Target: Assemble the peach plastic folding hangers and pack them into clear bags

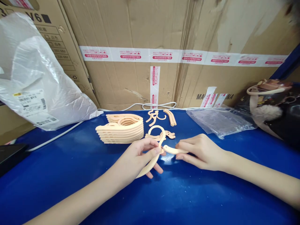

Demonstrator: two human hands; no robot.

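With my left grip (142,156) pinching a hooked piece (163,137), right grip (200,153) a curved piece (172,150), I'm seemingly joining them, which needs ends aligned.

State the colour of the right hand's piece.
The piece is pale cream, clearest in the head view.

Along the near side of the blue desk (187,200), wide bare surface lies between the forearms. Hanger pieces (171,151) held in the left hand (142,154) and right hand (200,151) nearly bridge the gap between the hands. Beyond the left, a stack of folded hangers (126,127) blocks the way; loose hanger parts (170,117) clutter the middle. A narrow lane runs between these and a flat clear plastic bag (220,122). A bulky white mailer (47,84) hems the left, a dark bag (290,112) the right; a cardboard box (131,81) walls the back.
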